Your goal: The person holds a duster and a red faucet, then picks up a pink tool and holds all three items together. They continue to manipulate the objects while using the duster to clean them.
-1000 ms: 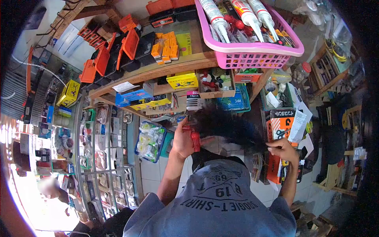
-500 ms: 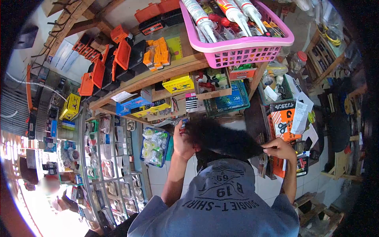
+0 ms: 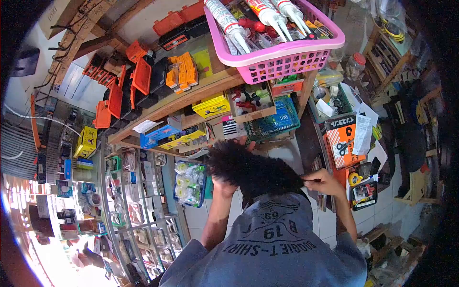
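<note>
Right hand [image 3: 326, 182] is pinching the thin tail end of the black duster [image 3: 253, 170], thumb and fingers pressed together on it just in front of the chest. Left hand [image 3: 222, 183] is the tricky one: the wrist runs up into the bushy end and a couple of fingertips [image 3: 245, 142] poke out over the top, so it looks wrapped round the fat part, but honestly I can't tell the grip because the fluff covers it. What matters is the duster's long axis. It lies across the body, fat end up and to the left by the left hand, thin end lower and to the right by the right hand, all of it below the wooden shelf [image 3: 191, 93] and the pink basket [image 3: 287, 62] of sealant tubes [image 3: 229, 24]. A bag of tape rolls [image 3: 188, 179] sits just left of the left wrist. Compared with a second ago, the red handle that showed in the left hand is now buried in the bristles. The duster looks bunched up shorter, the right hand has come in closer to the middle, and the view has tipped so the basket sits further left.
</note>
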Demonstrator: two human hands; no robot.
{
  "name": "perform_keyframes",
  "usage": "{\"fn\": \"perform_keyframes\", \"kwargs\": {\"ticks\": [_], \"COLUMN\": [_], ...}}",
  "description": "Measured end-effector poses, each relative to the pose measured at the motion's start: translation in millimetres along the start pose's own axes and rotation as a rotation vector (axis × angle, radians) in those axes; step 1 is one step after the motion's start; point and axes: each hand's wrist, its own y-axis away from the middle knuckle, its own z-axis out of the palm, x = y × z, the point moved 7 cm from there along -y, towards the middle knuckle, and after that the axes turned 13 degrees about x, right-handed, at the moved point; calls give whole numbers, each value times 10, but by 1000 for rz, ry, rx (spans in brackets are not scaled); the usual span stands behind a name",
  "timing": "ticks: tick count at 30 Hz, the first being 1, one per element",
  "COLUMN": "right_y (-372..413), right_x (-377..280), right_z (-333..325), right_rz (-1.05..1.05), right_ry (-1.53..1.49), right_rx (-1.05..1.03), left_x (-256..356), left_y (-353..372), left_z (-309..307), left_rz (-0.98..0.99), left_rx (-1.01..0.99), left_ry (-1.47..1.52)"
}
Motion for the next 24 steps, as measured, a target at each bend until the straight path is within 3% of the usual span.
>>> {"fn": "perform_keyframes", "kwargs": {"ticks": [3, 5, 7, 9, 10, 11, 13, 14, 16, 17, 19, 20, 22, 24], "right_y": [-26, -27, 30, 132, 199, 247, 229, 194, 123, 80, 49, 56, 93, 130], "right_x": [-34, 122, 367, 510, 590, 661, 558, 489, 369, 353, 392, 432, 482, 451], "right_z": [248, 327, 329, 251, 233, 232, 240, 264, 359, 430, 483, 502, 478, 473], "right_rz": [20, -107, 105, 141, 211, 284, 248, 234, 218, 255, 285, 287, 285, 184], "right_ry": [-8, 12, -121, -88, -163, -240, -249, -224, -198, -244, -292, -309, -321, -305], "right_rx": [37, 61, -14, -15, -5, 4, -4, -12, -13, 4, 22, -2, -31, -142], "left_x": [-43, 17, 140, 170, 255, 259, 215, 187, -119, -167, -96, -71, 26, 134], "left_y": [1, -23, 27, 54, 12, 17, 44, 41, 116, 108, 133, 142, 121, 162], "left_z": [-48, 13, 99, -37, -101, -177, -139, -136, 233, 230, 373, 335, 97, 125], "left_rz": [-15, -12, -8, -257, -83, -82, -85, -92, -518, -523, -372, -376, -330, -386], "left_rx": [43, -44, -132, 190, 221, 221, 108, 106, 128, 129, -200, -205, 42, 38], "left_ry": [32, 59, 81, 989, 517, 519, 176, 174, 922, 919, 632, 626, 932, 1017]}}
